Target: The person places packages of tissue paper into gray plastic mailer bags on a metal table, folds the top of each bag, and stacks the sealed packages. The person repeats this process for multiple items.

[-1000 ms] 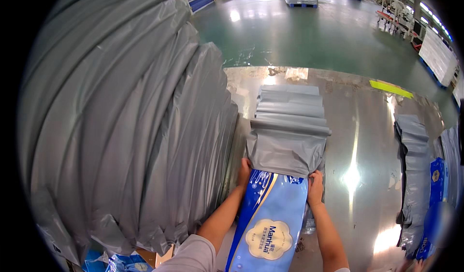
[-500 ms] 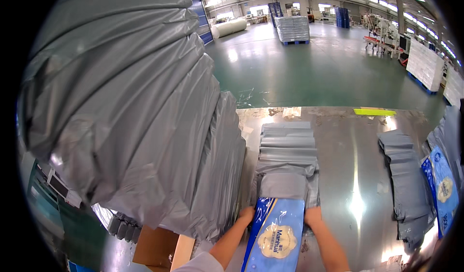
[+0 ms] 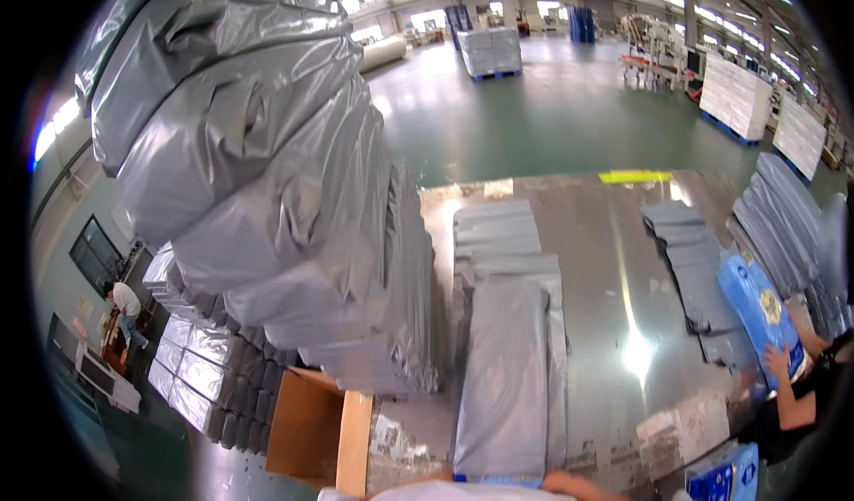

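Note:
A grey plastic bag [image 3: 503,385] lies lengthwise in front of me on top of other flat grey bags [image 3: 498,234]. A thin strip of a blue pack [image 3: 498,480] shows at its near end; the bag covers the rest. My right hand [image 3: 576,486] is at the bag's near right corner, cut off by the lower edge. Its fingers are too little in view to show whether they grip. A white sleeve [image 3: 463,492] runs along the lower edge, and my left hand is out of sight.
Tall stacks of grey bags [image 3: 294,189] rise at the left, above an open cardboard box [image 3: 307,425]. At right, a co-worker's hands [image 3: 783,367] touch a blue pack [image 3: 756,301] beside more grey bags [image 3: 698,270]. Another blue pack [image 3: 725,483] lies lower right.
The grey bag now covers the blue pack that lay exposed between my hands. My hands have moved down toward the lower edge. The view has shifted right, and a co-worker's hands now show.

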Motion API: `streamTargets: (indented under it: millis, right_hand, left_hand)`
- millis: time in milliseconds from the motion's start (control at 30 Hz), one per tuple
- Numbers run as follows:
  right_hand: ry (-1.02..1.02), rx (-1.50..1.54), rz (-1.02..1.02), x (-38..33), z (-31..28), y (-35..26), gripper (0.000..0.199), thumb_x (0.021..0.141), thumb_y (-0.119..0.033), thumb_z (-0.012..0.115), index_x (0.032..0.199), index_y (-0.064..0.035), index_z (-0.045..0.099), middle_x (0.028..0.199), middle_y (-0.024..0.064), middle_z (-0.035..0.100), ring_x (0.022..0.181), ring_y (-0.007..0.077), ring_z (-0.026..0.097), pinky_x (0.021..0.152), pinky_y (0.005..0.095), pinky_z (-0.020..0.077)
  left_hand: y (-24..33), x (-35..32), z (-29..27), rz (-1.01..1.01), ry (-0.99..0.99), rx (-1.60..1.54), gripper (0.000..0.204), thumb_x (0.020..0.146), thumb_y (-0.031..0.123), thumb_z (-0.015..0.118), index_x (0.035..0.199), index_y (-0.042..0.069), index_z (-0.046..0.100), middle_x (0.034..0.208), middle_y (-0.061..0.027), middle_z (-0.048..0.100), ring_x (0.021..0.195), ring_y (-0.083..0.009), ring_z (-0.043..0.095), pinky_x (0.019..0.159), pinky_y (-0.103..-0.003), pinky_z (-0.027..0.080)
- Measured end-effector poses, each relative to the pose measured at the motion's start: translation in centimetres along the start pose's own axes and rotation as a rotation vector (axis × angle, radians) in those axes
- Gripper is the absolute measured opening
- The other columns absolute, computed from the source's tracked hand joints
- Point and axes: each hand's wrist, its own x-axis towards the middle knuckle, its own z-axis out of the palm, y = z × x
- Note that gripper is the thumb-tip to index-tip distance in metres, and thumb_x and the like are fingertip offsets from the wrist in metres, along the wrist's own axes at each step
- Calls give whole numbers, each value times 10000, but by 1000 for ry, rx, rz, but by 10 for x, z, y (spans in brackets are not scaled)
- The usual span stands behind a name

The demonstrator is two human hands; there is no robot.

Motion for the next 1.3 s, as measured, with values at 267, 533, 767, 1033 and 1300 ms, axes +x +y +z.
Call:
streamTargets:
  millis: [267,533,767,1033,1300]
  right_hand:
    - [117,354,160,54,-102,37,365,773,-407,591,752,-47,652,642,85,619,597,183,562,616,345,454]
    - [449,696,334,-41,-13,13,467,739,-509,646,689,-45,622,655,65,603,647,146,563,611,282,446]
    - [423,835,272,10,-21,-8,236,849,-209,539,872,11,621,734,78,654,581,169,598,587,304,473]
    - [455,956,167,18,-28,-12,192,853,-71,454,844,29,618,762,79,659,565,141,589,555,281,466]
    - [465,904,178,12,-19,-26,214,852,-77,418,842,11,613,774,90,661,575,151,599,568,290,459]
  left_hand:
    - [-41,39,-6,606,309,247,159,756,196,577,693,51,600,583,-121,572,564,-283,583,524,-377,456]
    - [-33,-86,28,-108,111,-401,440,879,409,385,753,59,620,711,-130,627,713,-288,610,663,-383,457]
    - [124,-22,-11,437,308,-195,201,804,186,538,981,93,556,943,-121,610,880,-288,585,737,-388,460]
    - [175,35,23,708,210,-88,184,772,169,602,908,98,500,918,-108,564,854,-304,549,710,-387,446]
    - [72,-34,24,463,299,-128,212,787,206,598,945,99,506,901,-109,587,821,-299,584,697,-393,469]
